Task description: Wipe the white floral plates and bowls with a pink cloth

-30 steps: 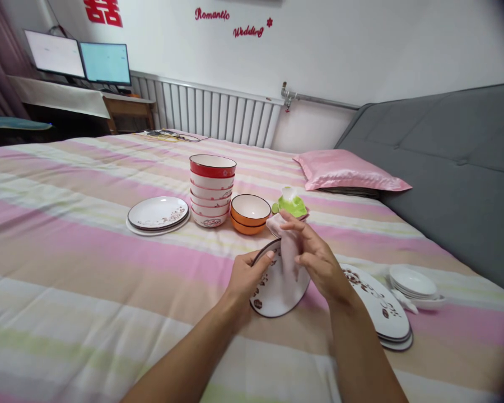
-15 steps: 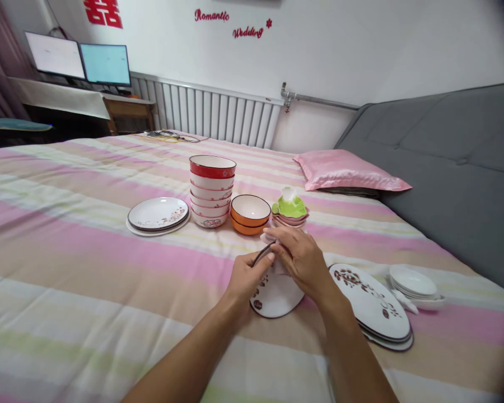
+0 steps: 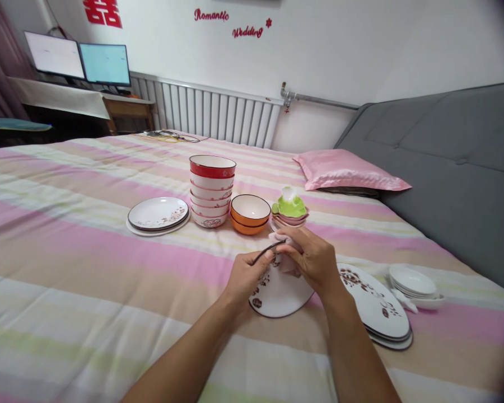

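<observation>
Head view: left hand (image 3: 244, 275) grips 1 tilted plate (image 3: 283, 295) before the orange bowls (image 3: 248, 226); right hand (image 3: 315, 256) pinches cloth (image 3: 291, 266) at its rim. Wiping seems unfinished; whether left stack (image 3: 157, 212) or right stack (image 3: 380, 309) is done, I cannot tell.

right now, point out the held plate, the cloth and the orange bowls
Held plate (image 3: 280, 296), head view: lower part of its white face.
Cloth (image 3: 289, 266), head view: its lower visible part.
Orange bowls (image 3: 251, 211), head view: upper bowl's cream inside.
</observation>
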`<state>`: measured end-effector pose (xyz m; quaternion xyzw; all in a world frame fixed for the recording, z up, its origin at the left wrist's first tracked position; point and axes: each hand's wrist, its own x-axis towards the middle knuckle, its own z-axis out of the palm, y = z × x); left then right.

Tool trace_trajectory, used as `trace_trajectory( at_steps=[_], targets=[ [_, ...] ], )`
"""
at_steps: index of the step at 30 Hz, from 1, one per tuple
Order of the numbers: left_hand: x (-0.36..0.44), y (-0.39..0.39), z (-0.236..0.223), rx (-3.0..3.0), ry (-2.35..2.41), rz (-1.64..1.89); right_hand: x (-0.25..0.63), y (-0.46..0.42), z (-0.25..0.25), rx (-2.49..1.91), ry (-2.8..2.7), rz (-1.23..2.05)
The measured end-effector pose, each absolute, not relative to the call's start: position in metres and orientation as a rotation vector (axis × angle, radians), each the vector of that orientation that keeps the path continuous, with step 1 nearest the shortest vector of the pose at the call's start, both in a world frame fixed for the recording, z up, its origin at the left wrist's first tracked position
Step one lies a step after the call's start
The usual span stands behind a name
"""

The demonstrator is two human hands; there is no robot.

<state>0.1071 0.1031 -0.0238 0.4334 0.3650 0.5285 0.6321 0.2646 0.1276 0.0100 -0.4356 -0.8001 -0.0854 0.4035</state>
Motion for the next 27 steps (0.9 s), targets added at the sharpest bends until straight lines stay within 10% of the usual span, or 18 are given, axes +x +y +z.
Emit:
trace_trajectory(
  at_steps=[27],
  targets=[
    [0.094, 0.113, -0.017, 0.633, 0.644, 1.328, 0.262, 0.131, 0.005, -1.232, -1.695, 0.072]
  ],
)
